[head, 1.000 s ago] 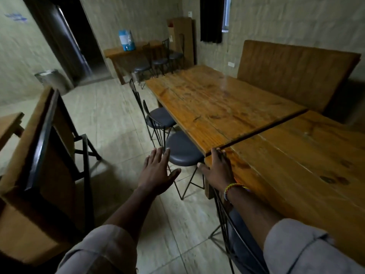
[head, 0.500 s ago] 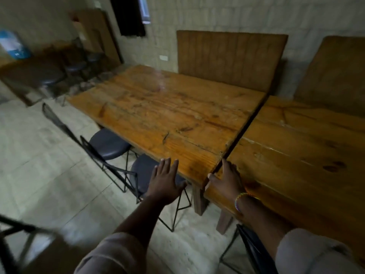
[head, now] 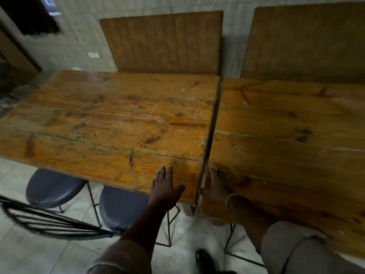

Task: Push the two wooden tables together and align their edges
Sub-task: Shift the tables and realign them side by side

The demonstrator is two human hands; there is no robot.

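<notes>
Narrower table gap (head: 212, 135) (blurred)

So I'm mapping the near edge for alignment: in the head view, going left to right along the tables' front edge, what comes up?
Left stool → second stool → left hand on the left table → seam → right hand on the right table.

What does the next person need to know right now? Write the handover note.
Left hand: open, flat at the near corner of the left table; no grip.
Right hand: open, resting on the near corner of the right table, thumb at the seam.
Tables: side by side, a narrow dark gap between them. Near edges not flush; the right table sits nearer.
Done: tables brought close.
Left: close the gap, line up near edges.
</notes>
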